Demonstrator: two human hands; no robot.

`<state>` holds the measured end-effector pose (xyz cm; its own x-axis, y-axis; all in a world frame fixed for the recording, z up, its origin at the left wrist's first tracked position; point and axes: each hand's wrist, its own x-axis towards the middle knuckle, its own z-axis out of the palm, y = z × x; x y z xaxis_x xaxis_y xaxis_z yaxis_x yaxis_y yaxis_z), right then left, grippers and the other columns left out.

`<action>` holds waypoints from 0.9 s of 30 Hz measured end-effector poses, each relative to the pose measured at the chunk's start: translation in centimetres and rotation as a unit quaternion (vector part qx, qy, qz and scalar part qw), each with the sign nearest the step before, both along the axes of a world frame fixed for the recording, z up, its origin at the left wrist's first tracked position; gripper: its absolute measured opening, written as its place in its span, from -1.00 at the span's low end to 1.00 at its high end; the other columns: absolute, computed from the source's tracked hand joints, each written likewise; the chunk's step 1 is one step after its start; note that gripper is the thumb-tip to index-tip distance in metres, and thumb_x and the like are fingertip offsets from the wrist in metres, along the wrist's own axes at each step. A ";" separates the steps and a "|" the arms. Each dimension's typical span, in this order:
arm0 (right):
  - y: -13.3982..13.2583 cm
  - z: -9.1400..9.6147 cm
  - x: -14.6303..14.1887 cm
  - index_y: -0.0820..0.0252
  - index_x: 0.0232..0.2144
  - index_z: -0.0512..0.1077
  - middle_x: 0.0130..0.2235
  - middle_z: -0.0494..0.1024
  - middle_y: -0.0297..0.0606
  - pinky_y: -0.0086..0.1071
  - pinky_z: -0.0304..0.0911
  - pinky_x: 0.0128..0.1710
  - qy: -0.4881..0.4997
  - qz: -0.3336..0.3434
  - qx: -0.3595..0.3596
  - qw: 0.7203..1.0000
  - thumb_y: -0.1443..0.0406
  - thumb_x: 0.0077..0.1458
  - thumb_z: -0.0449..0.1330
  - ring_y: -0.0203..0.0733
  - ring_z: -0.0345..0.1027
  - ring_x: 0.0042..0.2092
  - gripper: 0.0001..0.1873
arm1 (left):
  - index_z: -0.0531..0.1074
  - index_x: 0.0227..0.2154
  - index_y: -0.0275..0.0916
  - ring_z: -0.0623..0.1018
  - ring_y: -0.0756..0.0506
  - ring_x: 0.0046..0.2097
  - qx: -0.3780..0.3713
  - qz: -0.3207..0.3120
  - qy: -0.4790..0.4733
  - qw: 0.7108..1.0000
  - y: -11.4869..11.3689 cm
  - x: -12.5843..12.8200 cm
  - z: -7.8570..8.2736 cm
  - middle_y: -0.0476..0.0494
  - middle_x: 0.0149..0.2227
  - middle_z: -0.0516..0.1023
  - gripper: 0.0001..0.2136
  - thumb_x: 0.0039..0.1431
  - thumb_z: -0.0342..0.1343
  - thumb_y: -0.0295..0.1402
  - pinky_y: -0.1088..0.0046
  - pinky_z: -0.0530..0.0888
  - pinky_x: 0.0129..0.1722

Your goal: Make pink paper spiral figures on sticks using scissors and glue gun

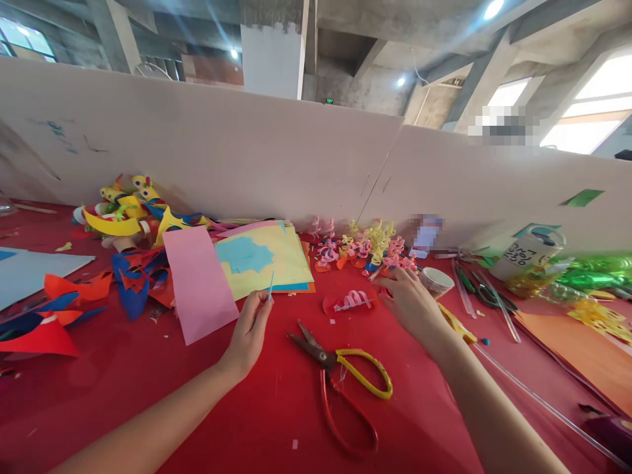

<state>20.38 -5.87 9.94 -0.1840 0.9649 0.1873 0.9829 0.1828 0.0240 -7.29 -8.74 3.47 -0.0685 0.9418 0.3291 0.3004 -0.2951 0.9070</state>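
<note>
My left hand [250, 331] pinches a thin light-blue strip [271, 284] upright between thumb and fingers, over the edge of the coloured paper sheets. My right hand [409, 304] reaches forward beside a tape roll [436, 283], fingers bent and apart, near the curled paper pieces [375, 245]. I see nothing held in it, though its fingertips partly hide what lies beneath. Between my hands a pink paper spiral [354, 301] lies on a red piece. Closer to me are scissors [323, 357] with one yellow and one red handle, blades slightly apart.
A pink sheet [200, 283] overlaps a stack with yellow paper [291, 263] and a blue cutout [244, 255]. Paper figures [131, 207] crowd the left back. At right stand a marked cup [526, 253], green-handled scissors [476, 289] and orange sheets [582, 355]. A white partition [222, 151] bounds the red table.
</note>
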 end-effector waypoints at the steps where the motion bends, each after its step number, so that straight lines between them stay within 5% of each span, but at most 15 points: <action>1: 0.6 -0.8 0.2 0.12 -0.21 0.49 -0.15 0.41 -0.12 -0.35 0.15 -0.16 -0.022 0.015 0.002 1.000 0.39 0.08 0.08 -0.06 0.25 -0.07 -0.75 | 0.19 -0.43 -0.15 0.29 -0.07 -0.31 -0.006 -0.001 -0.002 1.000 0.1 0.0 -0.1 -0.01 -0.40 0.21 -0.83 0.23 -0.17 -0.24 0.43 0.27 -0.25; 6: 1.6 -3.6 -0.2 0.18 -0.35 0.49 -0.17 0.39 -0.06 -0.29 0.14 -0.18 -0.118 0.038 0.006 0.992 0.38 0.09 0.07 -0.01 0.20 -0.07 -0.81 | 0.18 -0.43 -0.16 0.28 -0.06 -0.33 -0.021 -0.007 -0.004 1.000 0.5 -0.3 -0.5 0.00 -0.41 0.21 -0.83 0.24 -0.18 -0.25 0.43 0.25 -0.33; 18: 1.7 -4.6 0.8 0.22 -0.39 0.44 -0.16 0.38 -0.08 -0.35 0.15 -0.23 -0.111 0.009 0.026 0.993 0.40 -0.04 0.16 -0.04 0.22 -0.08 -0.90 | 0.21 -0.42 -0.17 0.29 -0.05 -0.38 -0.050 -0.017 -0.028 0.998 0.6 -0.3 -0.7 0.01 -0.42 0.22 -0.81 0.21 -0.16 -0.20 0.45 0.27 -0.39; 23: 3.7 -4.1 2.3 0.22 -0.43 0.46 -0.28 0.42 -0.17 -0.40 0.16 -0.30 0.060 0.014 0.041 0.997 0.30 -0.02 0.16 -0.13 0.31 -0.22 -0.89 | 0.21 -0.45 -0.17 0.30 -0.05 -0.35 -0.034 -0.021 -0.029 0.999 0.7 -0.1 -0.6 0.01 -0.43 0.24 -0.83 0.20 -0.14 -0.24 0.45 0.30 -0.32; 27: 7.3 -4.5 3.1 0.24 -0.57 0.43 -0.52 0.45 -0.27 -0.41 0.15 -0.46 0.280 -0.022 -0.020 0.960 0.13 -0.09 0.20 -0.20 0.31 -0.46 -0.73 | 0.23 -0.44 -0.17 0.30 -0.05 -0.36 -0.041 -0.020 -0.042 0.998 0.9 0.0 -0.6 0.01 -0.44 0.25 -0.83 0.19 -0.13 -0.24 0.45 0.31 -0.31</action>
